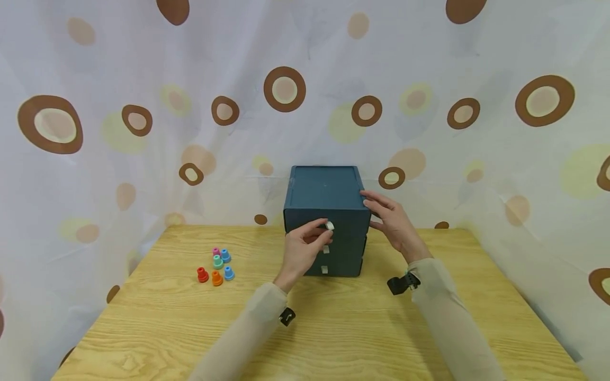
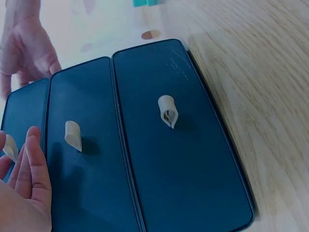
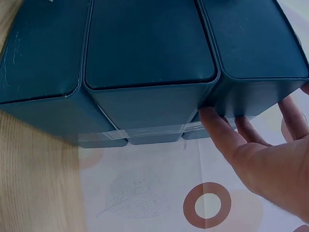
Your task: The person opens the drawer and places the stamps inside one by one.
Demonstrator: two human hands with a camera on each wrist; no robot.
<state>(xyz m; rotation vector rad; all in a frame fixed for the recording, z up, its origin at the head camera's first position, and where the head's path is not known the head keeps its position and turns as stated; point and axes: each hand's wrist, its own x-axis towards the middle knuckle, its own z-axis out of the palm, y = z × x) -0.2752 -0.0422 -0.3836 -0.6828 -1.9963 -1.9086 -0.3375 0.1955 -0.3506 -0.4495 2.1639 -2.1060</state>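
Observation:
A dark blue drawer box [image 1: 325,188] stands on the table with three stacked drawers, each with a pale pull tab. My left hand [image 1: 302,251] pinches the top drawer's pull tab [image 1: 330,226] between thumb and fingertips. In the left wrist view that tab [image 2: 10,148] shows partly between the fingers, while the middle tab [image 2: 73,135] and bottom tab [image 2: 167,110] are untouched. All drawers look closed. My right hand [image 1: 393,225] rests its extended fingers on the upper right side of the box; the right wrist view shows the fingertips [image 3: 210,116] against the side wall.
Left of the box lie several small cone-shaped pieces, among them a red one [image 1: 202,275], an orange one [image 1: 216,278] and a mint one [image 1: 217,261]. The wooden table [image 1: 352,333] meets a patterned curtain [image 1: 319,137] behind the box. Clear tape [image 3: 149,131] runs along the box's side.

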